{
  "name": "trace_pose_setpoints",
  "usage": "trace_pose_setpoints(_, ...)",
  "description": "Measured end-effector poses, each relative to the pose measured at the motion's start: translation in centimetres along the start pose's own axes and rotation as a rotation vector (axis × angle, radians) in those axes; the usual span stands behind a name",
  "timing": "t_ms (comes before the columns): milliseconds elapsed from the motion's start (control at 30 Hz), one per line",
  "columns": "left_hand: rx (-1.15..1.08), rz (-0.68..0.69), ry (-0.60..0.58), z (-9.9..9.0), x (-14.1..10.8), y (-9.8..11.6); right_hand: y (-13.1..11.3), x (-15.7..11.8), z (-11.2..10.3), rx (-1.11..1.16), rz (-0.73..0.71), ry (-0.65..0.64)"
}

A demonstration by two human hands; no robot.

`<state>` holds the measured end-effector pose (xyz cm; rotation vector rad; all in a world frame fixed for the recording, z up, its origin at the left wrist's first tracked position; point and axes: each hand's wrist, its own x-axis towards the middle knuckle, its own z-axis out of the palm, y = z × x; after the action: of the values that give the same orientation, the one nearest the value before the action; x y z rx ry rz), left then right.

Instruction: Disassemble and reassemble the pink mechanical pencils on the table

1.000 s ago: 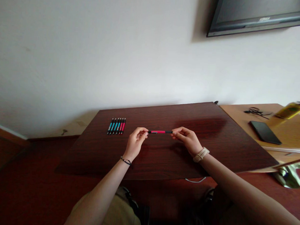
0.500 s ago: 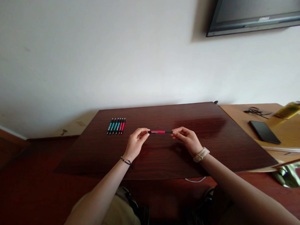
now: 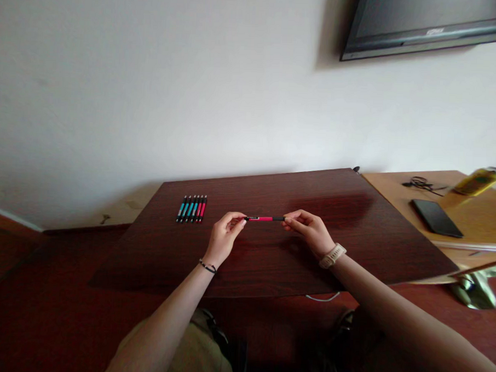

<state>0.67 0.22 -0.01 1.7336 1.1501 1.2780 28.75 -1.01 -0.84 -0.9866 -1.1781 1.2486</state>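
A pink and black pen (image 3: 265, 218) is held level above the dark wooden table (image 3: 244, 265), pinched at both ends. Fingertips of my left hand (image 3: 226, 231) close on its left end, and my right hand (image 3: 307, 230) grips the black right end between thumb and fingers. To the left of my hands, several pens lie side by side in a neat row: teal pens (image 3: 185, 209) on the left and pink pens (image 3: 201, 209) on the right, all pointing away from me.
A lighter wooden desk (image 3: 387, 195) adjoins on the right, bearing a black phone (image 3: 436, 218), a coiled black cable (image 3: 423, 185) and a yellow can (image 3: 478, 181). A TV (image 3: 431, 29) hangs on the wall above. A white cable (image 3: 323, 298) shows below the table's front edge.
The pink pen has been rolled about its length between my fingers: its clip faced me before, and a pale printed mark shows now. Both hands stay in nearly the same place.
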Motion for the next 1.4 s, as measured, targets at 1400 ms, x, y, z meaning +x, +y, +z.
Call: trace_pose_setpoints(1400, -0.053, -0.037, -0.013, 0.53, 0.03, 0.4, 0.02, 0.1, 0.04, 0.03, 0.016, -0.011)
